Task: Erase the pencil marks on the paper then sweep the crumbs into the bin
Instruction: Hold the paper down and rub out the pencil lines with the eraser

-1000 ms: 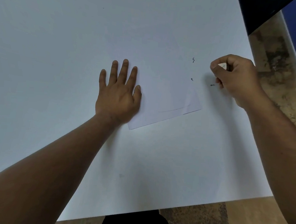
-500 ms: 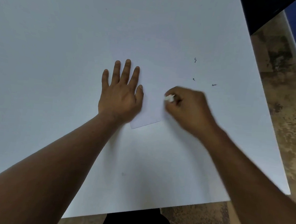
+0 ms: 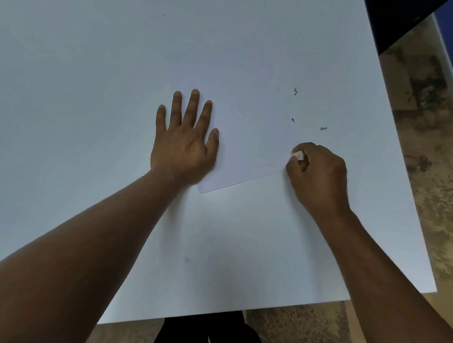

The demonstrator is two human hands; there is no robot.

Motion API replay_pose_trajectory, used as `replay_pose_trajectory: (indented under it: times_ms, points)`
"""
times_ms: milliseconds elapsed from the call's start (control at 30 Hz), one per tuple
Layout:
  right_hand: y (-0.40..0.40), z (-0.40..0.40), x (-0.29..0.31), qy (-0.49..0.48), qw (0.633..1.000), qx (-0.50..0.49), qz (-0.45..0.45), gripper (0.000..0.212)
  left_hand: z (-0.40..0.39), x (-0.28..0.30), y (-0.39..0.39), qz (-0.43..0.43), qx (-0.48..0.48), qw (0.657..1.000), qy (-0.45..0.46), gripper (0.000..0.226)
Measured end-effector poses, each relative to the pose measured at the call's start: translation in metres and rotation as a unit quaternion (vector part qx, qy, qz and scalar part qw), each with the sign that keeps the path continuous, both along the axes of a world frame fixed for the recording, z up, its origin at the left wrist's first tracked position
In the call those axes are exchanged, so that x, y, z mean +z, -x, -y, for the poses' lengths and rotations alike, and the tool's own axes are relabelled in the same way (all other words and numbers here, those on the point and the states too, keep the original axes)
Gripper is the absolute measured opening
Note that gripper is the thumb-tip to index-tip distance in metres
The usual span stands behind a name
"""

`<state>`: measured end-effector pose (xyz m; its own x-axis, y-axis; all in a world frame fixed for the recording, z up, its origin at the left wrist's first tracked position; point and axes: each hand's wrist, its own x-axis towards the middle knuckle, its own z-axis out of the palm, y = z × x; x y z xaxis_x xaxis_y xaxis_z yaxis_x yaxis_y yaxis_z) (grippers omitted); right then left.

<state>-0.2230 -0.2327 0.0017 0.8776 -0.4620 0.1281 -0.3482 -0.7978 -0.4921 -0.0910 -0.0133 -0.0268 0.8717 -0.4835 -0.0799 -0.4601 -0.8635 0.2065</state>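
Paper (image 3: 248, 156): white sheet, flat on the white table (image 3: 94, 55), near the middle of the head view. Hard to tell from the tabletop; only the near edge and near-left corner read clearly, the corner just beside the heel of the left hand.
Left hand (image 3: 184, 144): flat, palm down, fingers straight and slightly spread, pressing on the sheet's left margin. It has hold of nothing. Whether all of the palm lies on the paper or partly on the table I cannot tell.
Right hand (image 3: 319, 175): fingers curled into a loose fist at the sheet's near-right part, knuckles up, thumb and forefinger pinching the eraser.
Eraser (image 3: 299, 155): small, white, only its tip showing out of the grip, tip down at the surface. Contact with the paper looks likely but I cannot tell for sure.
Pencil line (image 3: 264, 165): faint, thin stroke on the sheet, just left of the right hand.
Dark specks (image 3: 293, 119): three small dark bits beyond the right hand, well apart from one another; one farther off, one to the right. Marks or crumbs, cannot tell.
Floor (image 3: 430, 158): mottled brown and tan, right of the table and below its near edge.
Dark shape (image 3: 391, 19): black, at the far-right corner, partly under the table edge.
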Motion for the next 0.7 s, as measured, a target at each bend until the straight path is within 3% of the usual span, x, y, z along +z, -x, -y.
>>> replay_pose_trajectory:
  times_ms: [133, 233, 400, 533, 700]
  points:
    - [-0.009, -0.055, -0.002, -0.04, 0.996, 0.066, 0.049, 0.032, 0.0, -0.001, -0.001, 0.0, -0.002, 1.0, -0.004, 0.065]
    - [-0.009, -0.101, -0.006, -0.032, 0.991, 0.128, 0.032, 0.022, -0.001, -0.002, -0.002, 0.005, -0.006, 1.0, -0.01, 0.067]
    - [-0.008, -0.032, -0.012, 0.037, 0.997, 0.063, 0.03, 0.021, -0.001, 0.0, 0.0, -0.001, -0.007, 1.0, -0.004, 0.066]
    - [0.0, 0.017, -0.003, 0.027, 1.0, 0.009, -0.01, 0.023, -0.001, 0.0, 0.0, 0.0, -0.004, 1.0, -0.004, 0.066]
    - [-0.013, -0.034, 0.0, -0.032, 0.995, 0.068, 0.065, 0.018, 0.001, -0.002, -0.001, 0.003, -0.005, 1.0, -0.013, 0.065]
